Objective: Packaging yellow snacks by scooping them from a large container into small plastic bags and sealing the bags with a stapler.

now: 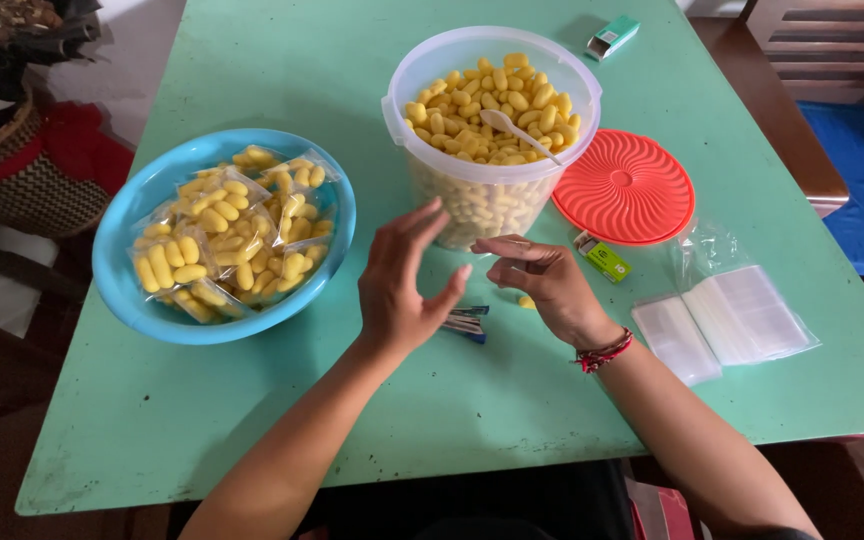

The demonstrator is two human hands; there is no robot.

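My left hand (404,280) is raised just above the green table (252,80), fingers spread, holding nothing. My right hand (542,280) is beside it, fingers curled loosely, and I see nothing in it. Both hover in front of a clear plastic tub (482,205) full of yellow puffed snacks, with a white spoon (520,130) lying on top. A blue bowl (122,230) to the left holds several small sealed bags of the same snacks (237,240). A small blue and silver object (470,322) lies on the table under my hands, partly hidden. One loose snack (526,301) lies by my right hand.
The tub's orange lid (624,187) lies flat to its right. Stacks of empty clear bags (727,320) sit at the right. A green lighter (604,258) lies near the lid, a teal small box (613,35) at the far edge. A woven basket (22,170) stands off the table's left.
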